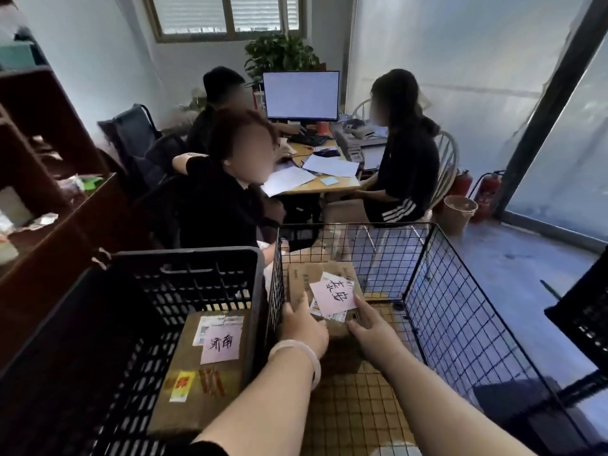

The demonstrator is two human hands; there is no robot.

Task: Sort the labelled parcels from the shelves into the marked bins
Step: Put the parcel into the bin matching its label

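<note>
Two bare forearms reach from the bottom of the frame into a wire bin, holding a cardboard parcel (307,274) low inside it, centre frame.

What could go wrong, left to right: the left hand (304,327) works tight against the bin's left wall, right next to the crate, so its knuckles or the white bracelet (296,352) could snag the mesh on the way out. Both hands hold only the parcel's near edge, so its far end could dip and land askew. The right hand's fingertips lie at the corner of the pink label (334,296), which could lift or tear if they drag. No marking shows on either container, so a wrong sort cannot be ruled out.

Hands: the left hand's fingers curl over the parcel's near left corner, grasping it. The right hand (368,327) has fingers mostly straight, pressed against the near right side. Its thumb seems tucked out of view, so this is uncertain.

Containers: at lower left, a black slatted crate (184,256) holds a second parcel (184,403), lying flat, pink label up. Beside it, touching, the wire bin (460,307) takes the centre and lower right and holds the gripped parcel in its far left corner. Whether that parcel already rests on the bin's floor is unclear. At the right edge, the corner of another black crate (585,311) shows, contents hidden.
</note>
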